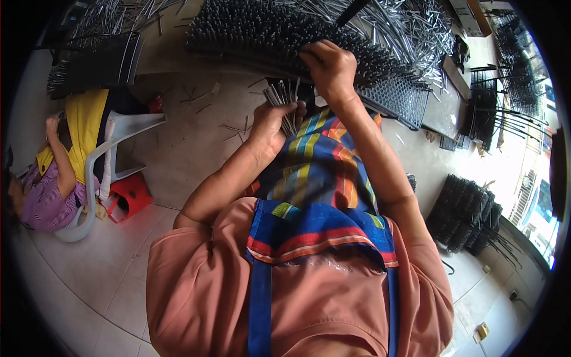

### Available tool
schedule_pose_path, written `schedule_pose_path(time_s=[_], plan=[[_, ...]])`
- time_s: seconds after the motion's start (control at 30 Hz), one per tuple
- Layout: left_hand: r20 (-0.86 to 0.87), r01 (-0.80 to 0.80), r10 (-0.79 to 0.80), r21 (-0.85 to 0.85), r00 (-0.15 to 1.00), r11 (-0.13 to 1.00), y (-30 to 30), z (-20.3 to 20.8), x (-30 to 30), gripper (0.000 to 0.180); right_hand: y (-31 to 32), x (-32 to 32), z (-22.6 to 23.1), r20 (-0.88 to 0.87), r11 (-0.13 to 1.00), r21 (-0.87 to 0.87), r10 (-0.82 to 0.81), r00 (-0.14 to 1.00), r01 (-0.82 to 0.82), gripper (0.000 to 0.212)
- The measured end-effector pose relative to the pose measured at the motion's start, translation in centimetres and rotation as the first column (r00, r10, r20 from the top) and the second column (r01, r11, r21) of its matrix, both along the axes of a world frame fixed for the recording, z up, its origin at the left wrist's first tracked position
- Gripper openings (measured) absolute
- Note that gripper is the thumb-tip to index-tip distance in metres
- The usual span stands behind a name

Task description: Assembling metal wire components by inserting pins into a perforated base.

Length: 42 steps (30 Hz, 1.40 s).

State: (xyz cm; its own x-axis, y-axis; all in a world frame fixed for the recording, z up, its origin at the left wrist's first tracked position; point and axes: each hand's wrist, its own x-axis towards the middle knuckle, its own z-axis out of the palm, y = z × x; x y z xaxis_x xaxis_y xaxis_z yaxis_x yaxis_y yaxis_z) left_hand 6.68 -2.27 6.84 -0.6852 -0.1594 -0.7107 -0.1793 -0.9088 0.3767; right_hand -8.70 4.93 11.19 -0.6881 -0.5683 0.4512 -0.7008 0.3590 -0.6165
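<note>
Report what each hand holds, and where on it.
Left hand: a bundle of thin metal rods, gripped around the middle, thumb across. Right hand: fingertips at the upright rods; whether it pinches one can't be told.

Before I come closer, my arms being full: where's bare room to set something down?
Bare floor shows between the red container and left forearm. Crowded: the rod-filled rack at the right hand, the loose rods heaped behind it, and the right side, with its black bundles.
</note>
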Motion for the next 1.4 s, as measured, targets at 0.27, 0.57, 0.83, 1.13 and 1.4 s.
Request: schedule_pose_path(time_s=[0.27,0.57,0.83,1.13,1.4], plan=[[-0.144,0.046,-0.036,0.070,0.989,0.996,-0.2,-0.3,-0.2,0.020,2.3,1.6,-0.3,-0.064,0.994,0.085,-0.057,0.996,0.063,0.012],[-0.082,0.086,-0.083,0.026,0.993,0.996,0.4,1.0,-0.2,0.026,4.5,2.2,0.4,0.881,0.991,-0.089,0.032,0.472,0.098,0.009],[0.057,0.259,-0.254,-0.119,0.966,0.959,1.3,0.5,2.5,0.023,3.4,0.3,-0.1,0.395,0.893,-0.390,-0.058,0.917,0.224,0.007],[0.002,0.233,-0.237,-0.186,0.972,0.954,1.9,1.7,2.4,0.016,4.6,0.6,-0.1,0.304,0.930,-0.352,0.009,0.952,0.104,0.011],[-0.047,0.136,-0.146,-0.175,0.988,0.975,2.3,2.0,0.6,0.016,5.1,3.6,-1.3,-0.041,0.987,-0.158,0.030,0.999,-0.036,0.012]])
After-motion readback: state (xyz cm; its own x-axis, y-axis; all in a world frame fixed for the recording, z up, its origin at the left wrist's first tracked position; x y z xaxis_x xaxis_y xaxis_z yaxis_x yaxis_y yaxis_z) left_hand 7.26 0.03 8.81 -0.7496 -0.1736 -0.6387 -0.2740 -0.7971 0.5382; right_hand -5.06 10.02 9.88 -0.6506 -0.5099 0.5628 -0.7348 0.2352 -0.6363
